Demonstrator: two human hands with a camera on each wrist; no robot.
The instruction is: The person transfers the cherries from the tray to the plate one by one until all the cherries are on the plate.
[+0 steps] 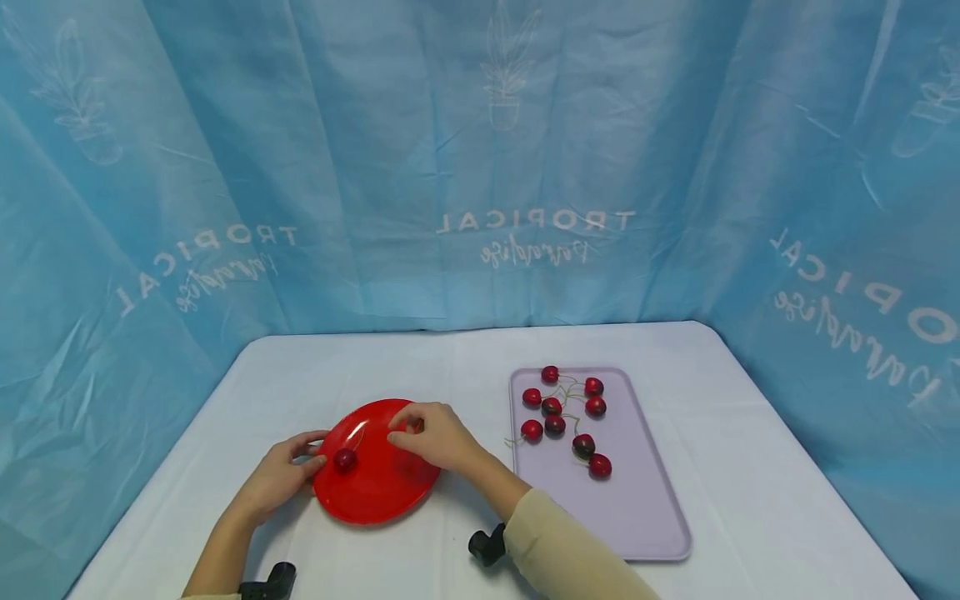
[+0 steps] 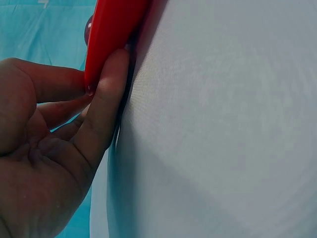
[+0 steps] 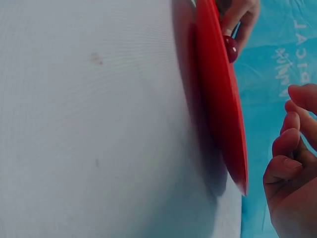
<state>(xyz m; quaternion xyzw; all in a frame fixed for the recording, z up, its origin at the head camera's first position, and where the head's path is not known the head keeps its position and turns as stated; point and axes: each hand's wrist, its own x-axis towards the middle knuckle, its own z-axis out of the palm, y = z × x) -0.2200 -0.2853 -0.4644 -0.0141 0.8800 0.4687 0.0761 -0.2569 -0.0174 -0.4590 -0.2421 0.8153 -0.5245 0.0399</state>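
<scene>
A red plate [image 1: 375, 492] stands on the left part of the white table. My left hand [image 1: 281, 479] grips its left rim between thumb and fingers, as the left wrist view shows with the hand [image 2: 54, 134] and the plate edge [image 2: 106, 44]. One dark red cherry [image 1: 345, 460] with a stem lies in the plate, close to the left thumb. Above the plate's right side hovers my right hand [image 1: 438, 437], its fingers loosely bent. In the right wrist view that hand [image 3: 297, 173] is apart from the plate [image 3: 218, 94], and nothing shows between its fingertips.
To the right is a pale purple tray [image 1: 630, 517] with several stemmed cherries [image 1: 554, 426] grouped in its far half; the right forearm passes by its near left side. Blue curtains [image 1: 480, 167] hang behind and beside the white table [image 1: 750, 467].
</scene>
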